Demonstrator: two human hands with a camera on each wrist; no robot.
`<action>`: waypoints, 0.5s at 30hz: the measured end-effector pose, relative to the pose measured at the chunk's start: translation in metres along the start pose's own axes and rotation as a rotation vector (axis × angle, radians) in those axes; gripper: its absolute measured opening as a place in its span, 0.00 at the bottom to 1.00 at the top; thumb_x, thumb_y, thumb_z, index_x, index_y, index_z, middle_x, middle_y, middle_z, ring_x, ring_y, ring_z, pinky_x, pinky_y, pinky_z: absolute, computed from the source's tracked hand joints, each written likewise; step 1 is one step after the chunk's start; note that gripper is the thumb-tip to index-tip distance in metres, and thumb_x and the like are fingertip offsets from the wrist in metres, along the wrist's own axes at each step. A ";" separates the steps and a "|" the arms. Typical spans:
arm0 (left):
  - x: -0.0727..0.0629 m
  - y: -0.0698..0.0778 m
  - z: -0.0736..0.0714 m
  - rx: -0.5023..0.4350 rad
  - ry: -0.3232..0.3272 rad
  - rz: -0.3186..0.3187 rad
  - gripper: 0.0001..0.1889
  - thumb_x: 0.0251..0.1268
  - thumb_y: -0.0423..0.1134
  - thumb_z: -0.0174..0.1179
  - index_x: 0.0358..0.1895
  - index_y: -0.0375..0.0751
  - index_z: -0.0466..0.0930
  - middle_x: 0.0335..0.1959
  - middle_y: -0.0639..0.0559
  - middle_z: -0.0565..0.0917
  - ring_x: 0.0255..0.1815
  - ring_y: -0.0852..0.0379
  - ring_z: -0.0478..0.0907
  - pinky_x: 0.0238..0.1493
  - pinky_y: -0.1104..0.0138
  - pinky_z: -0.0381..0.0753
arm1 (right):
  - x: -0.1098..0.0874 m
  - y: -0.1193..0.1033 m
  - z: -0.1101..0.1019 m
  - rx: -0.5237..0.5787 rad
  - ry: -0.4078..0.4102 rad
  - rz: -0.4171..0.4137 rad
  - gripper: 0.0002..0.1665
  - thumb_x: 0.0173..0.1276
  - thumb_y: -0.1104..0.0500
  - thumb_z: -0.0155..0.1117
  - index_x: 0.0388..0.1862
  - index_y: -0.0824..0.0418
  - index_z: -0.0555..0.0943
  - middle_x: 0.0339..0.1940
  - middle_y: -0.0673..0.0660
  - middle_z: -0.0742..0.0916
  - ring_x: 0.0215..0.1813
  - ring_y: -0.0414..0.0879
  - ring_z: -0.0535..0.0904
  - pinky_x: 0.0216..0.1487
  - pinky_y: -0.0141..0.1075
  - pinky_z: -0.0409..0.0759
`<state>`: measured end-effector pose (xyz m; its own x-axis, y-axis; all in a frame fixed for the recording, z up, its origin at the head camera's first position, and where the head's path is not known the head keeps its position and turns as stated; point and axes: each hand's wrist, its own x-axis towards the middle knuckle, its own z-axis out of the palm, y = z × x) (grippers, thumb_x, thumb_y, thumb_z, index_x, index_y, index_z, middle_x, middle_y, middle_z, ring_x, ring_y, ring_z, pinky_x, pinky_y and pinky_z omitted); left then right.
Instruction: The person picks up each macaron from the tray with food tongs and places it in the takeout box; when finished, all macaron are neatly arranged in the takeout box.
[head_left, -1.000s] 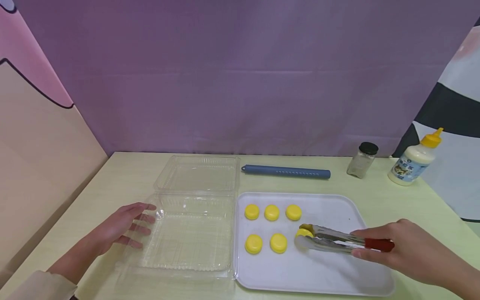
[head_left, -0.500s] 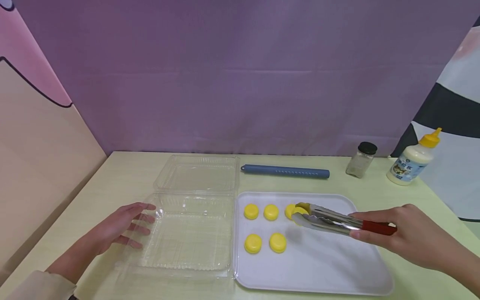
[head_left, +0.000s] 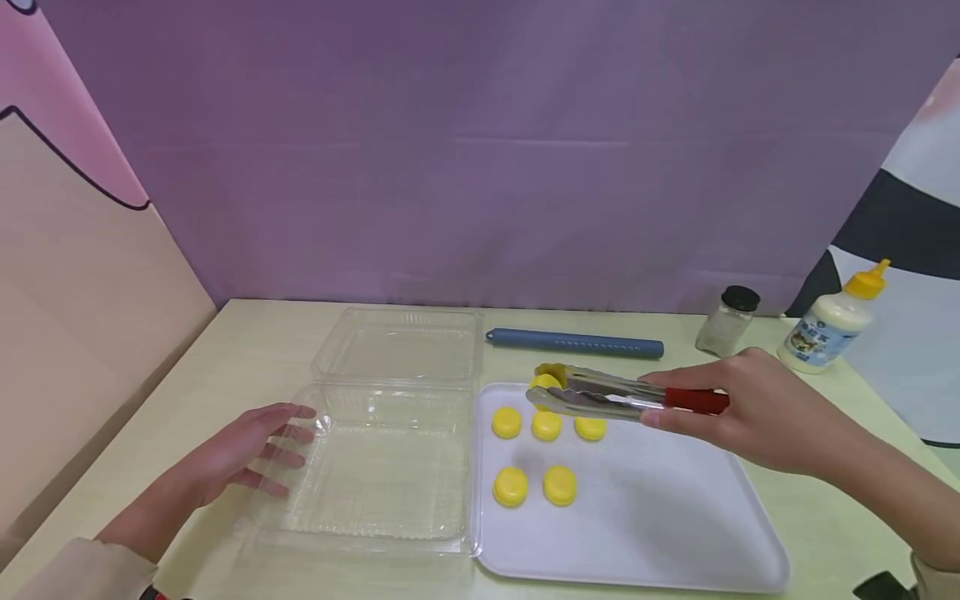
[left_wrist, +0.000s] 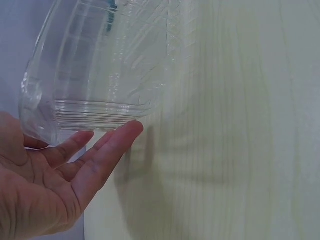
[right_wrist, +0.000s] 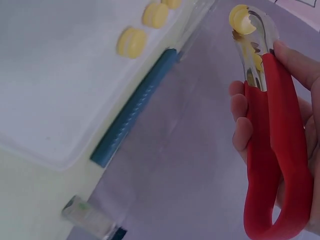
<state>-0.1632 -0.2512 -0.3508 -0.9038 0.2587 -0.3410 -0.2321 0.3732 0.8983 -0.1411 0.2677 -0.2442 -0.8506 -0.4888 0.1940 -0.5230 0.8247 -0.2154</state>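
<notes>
My right hand (head_left: 750,408) grips red-handled metal tongs (head_left: 615,393), squeezing the two arms together. Between the tong tips is a yellow macaron (head_left: 545,382), lifted above the white tray (head_left: 660,525). Several more yellow macarons (head_left: 546,426) lie on that tray in two rows. To the tray's left a clear plastic clamshell box (head_left: 382,467) stands with its lid folded back, nothing inside. My left hand (head_left: 232,450) rests its extended fingers along the box's left side; in the left wrist view the fingertips (left_wrist: 131,129) reach its ribbed wall (left_wrist: 95,115).
Behind the tray lies a blue rolling pin (head_left: 575,343). A small jar with a black lid (head_left: 727,321) and a squeeze bottle with a yellow nozzle (head_left: 828,325) stand at the back right. A purple backdrop (head_left: 480,167) closes off the table's far edge.
The right hand has raised the tongs with the macaron off the tray's second row and carried it up and leftward, over the back row. The left hand and box have stayed put.
</notes>
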 end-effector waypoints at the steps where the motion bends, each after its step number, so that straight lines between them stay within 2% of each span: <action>1: 0.000 0.000 0.000 -0.002 0.000 -0.001 0.29 0.85 0.50 0.36 0.75 0.31 0.60 0.67 0.30 0.70 0.57 0.41 0.79 0.43 0.49 0.88 | 0.006 -0.004 -0.001 -0.001 -0.014 -0.002 0.27 0.63 0.44 0.76 0.54 0.58 0.88 0.17 0.31 0.78 0.18 0.32 0.65 0.19 0.30 0.65; 8: -0.001 -0.001 -0.001 -0.008 -0.006 0.005 0.29 0.85 0.50 0.36 0.75 0.31 0.60 0.67 0.29 0.70 0.58 0.41 0.79 0.42 0.49 0.88 | 0.053 -0.042 0.000 -0.047 -0.031 -0.156 0.24 0.66 0.41 0.72 0.52 0.55 0.89 0.12 0.36 0.73 0.18 0.33 0.65 0.24 0.33 0.66; 15: 0.000 0.001 0.001 -0.011 -0.010 0.007 0.28 0.86 0.48 0.34 0.75 0.31 0.59 0.67 0.29 0.69 0.57 0.41 0.78 0.41 0.48 0.88 | 0.098 -0.085 0.015 -0.060 -0.162 -0.211 0.23 0.68 0.42 0.71 0.54 0.55 0.89 0.18 0.42 0.78 0.24 0.39 0.70 0.27 0.34 0.71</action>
<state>-0.1633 -0.2504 -0.3502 -0.9018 0.2701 -0.3372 -0.2295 0.3618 0.9036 -0.1811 0.1453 -0.2209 -0.7235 -0.6866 0.0716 -0.6894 0.7129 -0.1286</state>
